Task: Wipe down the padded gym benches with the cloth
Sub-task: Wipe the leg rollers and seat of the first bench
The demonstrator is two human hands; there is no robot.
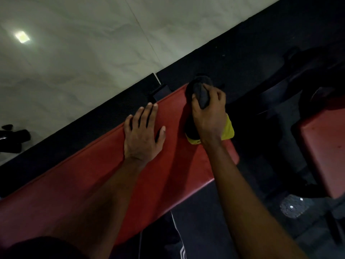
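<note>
A long red padded bench (80, 184) runs from the lower left to the upper right of the head view. My left hand (142, 133) lies flat on the pad with straight, spread fingers. My right hand (209, 113) grips a bunched dark cloth (200, 90) with a yellow part (228, 130) near the bench's far end. The cloth lies against the pad under my hand. Part of the cloth is hidden by my fingers and palm.
A second red padded bench (323, 146) stands at the right edge. Black rubber flooring (224, 58) borders a pale tiled floor (84, 62). Dark objects (13, 139) lie on the tiles at the left. A metal foot plate (293, 205) sits on the floor at lower right.
</note>
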